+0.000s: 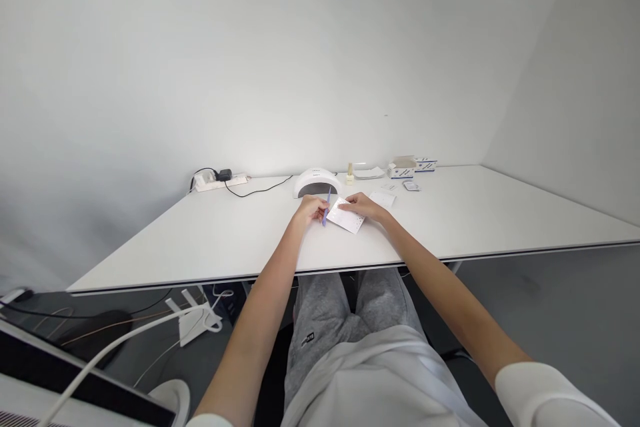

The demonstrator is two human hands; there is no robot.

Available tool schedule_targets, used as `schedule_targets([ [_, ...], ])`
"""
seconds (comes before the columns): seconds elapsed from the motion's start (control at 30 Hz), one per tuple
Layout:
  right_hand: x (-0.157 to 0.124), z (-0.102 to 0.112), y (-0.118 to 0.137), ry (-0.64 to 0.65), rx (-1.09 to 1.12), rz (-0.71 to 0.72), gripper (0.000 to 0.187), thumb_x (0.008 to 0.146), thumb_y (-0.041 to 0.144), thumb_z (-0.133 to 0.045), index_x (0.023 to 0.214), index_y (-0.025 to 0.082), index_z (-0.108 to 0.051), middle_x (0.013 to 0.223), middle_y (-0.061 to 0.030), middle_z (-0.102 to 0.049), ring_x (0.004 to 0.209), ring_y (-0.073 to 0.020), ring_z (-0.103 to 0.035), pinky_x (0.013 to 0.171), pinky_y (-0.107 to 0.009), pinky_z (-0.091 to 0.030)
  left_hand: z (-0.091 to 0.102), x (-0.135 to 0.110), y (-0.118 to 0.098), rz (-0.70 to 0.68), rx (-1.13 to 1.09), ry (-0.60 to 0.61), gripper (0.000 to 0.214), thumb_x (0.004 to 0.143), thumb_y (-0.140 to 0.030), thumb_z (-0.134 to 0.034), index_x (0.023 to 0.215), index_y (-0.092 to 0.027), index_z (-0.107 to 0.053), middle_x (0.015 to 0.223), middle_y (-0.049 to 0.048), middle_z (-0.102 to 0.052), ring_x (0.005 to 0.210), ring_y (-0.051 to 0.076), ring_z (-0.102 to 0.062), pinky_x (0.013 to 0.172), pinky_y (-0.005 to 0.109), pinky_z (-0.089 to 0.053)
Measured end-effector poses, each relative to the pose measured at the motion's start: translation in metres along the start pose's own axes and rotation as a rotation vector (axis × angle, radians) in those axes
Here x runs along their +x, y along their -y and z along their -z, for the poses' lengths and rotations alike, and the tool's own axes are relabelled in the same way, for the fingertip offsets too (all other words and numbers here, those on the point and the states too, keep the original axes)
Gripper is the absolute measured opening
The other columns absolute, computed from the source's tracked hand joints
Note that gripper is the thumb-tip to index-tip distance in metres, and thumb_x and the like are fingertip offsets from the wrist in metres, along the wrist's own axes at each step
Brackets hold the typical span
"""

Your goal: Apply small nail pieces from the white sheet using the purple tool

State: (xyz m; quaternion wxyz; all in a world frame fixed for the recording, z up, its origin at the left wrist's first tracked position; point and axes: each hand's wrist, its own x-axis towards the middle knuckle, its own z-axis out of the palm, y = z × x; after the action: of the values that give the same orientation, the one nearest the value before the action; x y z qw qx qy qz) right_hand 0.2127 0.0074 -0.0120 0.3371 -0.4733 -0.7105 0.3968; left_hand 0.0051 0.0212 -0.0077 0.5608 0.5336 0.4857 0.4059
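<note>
My left hand (311,208) is closed around a thin blue stick-like tool (327,205), held upright over the white table (225,233). My right hand (364,204) lies on a small white sheet (346,217) dotted with tiny marks, its fingers pressing the sheet's far edge. The tool's lower tip sits at the sheet's left edge. Just behind both hands stands a white dome-shaped nail lamp (316,182).
A power strip (220,180) with a black plug and cable lies at the back left. Small boxes (415,165), a little bottle (350,175) and white cards (383,198) sit at the back right. A router (196,317) and cables lie on the floor under the table.
</note>
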Motion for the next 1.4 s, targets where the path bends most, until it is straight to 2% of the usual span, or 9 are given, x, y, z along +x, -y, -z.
schedule_targets([
  [0.27,-0.0044,0.0,0.0044,0.006,-0.001,-0.005,0.046,0.067,0.054,-0.077,0.077,0.01,-0.07,0.068,-0.004,-0.065,0.055,-0.0102,-0.051,0.049,-0.021,-0.036,-0.0043,0.0039,0.0023,-0.012,0.004,-0.096,0.013,0.069,-0.001,-0.067,0.068,-0.01,-0.058,0.049,0.0056,-0.06,0.035,0.009,-0.046,0.037,0.023,-0.028],
  [0.5,-0.0028,0.0002,0.0034,0.018,0.012,-0.009,0.046,0.067,0.054,-0.078,0.078,0.011,-0.071,0.069,-0.0048,-0.066,0.056,-0.0109,-0.053,0.048,-0.022,-0.037,-0.0038,0.0034,0.002,-0.032,-0.025,-0.119,0.015,0.067,0.0,-0.068,0.065,-0.011,-0.057,0.049,0.0058,-0.06,0.037,0.009,-0.048,0.038,0.021,-0.029],
  [0.73,-0.004,-0.0013,0.0052,0.019,0.023,-0.018,0.045,0.066,0.054,-0.078,0.078,0.011,-0.07,0.067,-0.0034,-0.064,0.055,-0.0105,-0.052,0.048,-0.021,-0.036,-0.0042,0.0035,0.0025,-0.023,-0.036,-0.117,0.017,0.067,0.001,-0.068,0.064,-0.011,-0.056,0.047,0.0041,-0.057,0.035,0.007,-0.045,0.038,0.021,-0.027],
  [0.93,-0.0019,-0.0006,0.0015,0.03,0.025,-0.009,0.045,0.067,0.053,-0.078,0.082,0.01,-0.071,0.073,-0.0058,-0.068,0.058,-0.0118,-0.055,0.049,-0.021,-0.038,-0.0044,0.0031,0.0027,-0.033,-0.013,-0.059,0.012,0.069,0.002,-0.063,0.065,-0.009,-0.059,0.049,0.0054,-0.058,0.037,0.008,-0.046,0.039,0.023,-0.027],
  [1.17,0.0011,0.0003,-0.002,0.039,0.008,0.001,0.047,0.068,0.053,-0.078,0.085,0.01,-0.073,0.076,-0.0064,-0.069,0.06,-0.0121,-0.056,0.05,-0.021,-0.039,-0.0052,0.0028,0.0022,-0.057,-0.012,-0.027,0.012,0.067,0.005,-0.063,0.074,-0.006,-0.065,0.047,0.0021,-0.056,0.037,0.008,-0.046,0.04,0.022,-0.027],
  [1.4,0.0,0.0001,-0.0014,0.043,0.01,-0.005,0.046,0.066,0.052,-0.079,0.083,0.01,-0.072,0.072,-0.0045,-0.067,0.059,-0.0117,-0.054,0.05,-0.022,-0.037,-0.0046,0.0002,0.0012,-0.044,-0.004,-0.02,0.012,0.067,0.003,-0.066,0.068,-0.008,-0.061,0.049,0.0033,-0.057,0.036,0.007,-0.043,0.04,0.023,-0.026],
])
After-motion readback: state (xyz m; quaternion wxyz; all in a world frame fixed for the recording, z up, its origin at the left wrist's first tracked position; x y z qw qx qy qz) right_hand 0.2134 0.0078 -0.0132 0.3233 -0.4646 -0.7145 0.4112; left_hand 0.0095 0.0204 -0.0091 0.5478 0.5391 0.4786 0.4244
